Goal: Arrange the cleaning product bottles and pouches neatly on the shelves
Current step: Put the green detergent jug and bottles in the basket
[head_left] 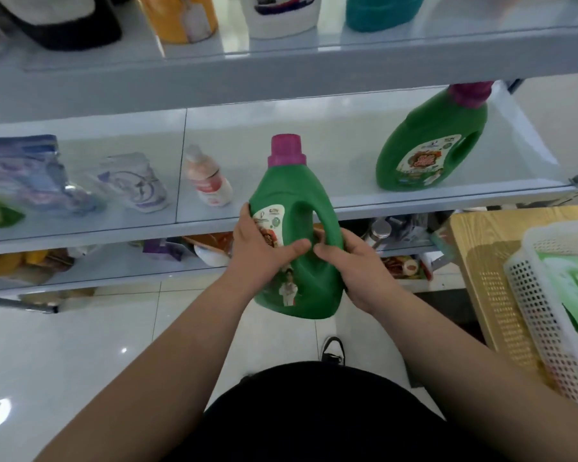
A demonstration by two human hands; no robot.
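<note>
Green plastic, rigid-walled and capped in magenta: from the head view, the green bottle (294, 228) hangs upright, tipped a little, in the air just in front of the middle shelf (281, 128). It is not yet set down. The left hand (261, 248) wraps the label side, thumb laid across the front. The right hand (357, 268) curls round the moulded handle (329, 225), with fingertips showing through its opening. Both hands are closed on the bottle.

It looks like a big jug, and if full it is probably heavy and bottom-weighted. The walls should be stiff enough not to dent, though the smooth surface and glossy label could slip in a bare palm. The handle seems the safest hold for carrying, with the other hand steadying the body or base as it lands.

On the same shelf a matching bottle (431, 141) stands to the right. A small pink-and-white bottle (209, 181) and two pouches (137, 183) (24, 175) stand to the left. The bare gap between them looks like the natural spot. The pouches look soft and likely to topple if nudged. A white basket (531, 295) sits at the far right.
</note>
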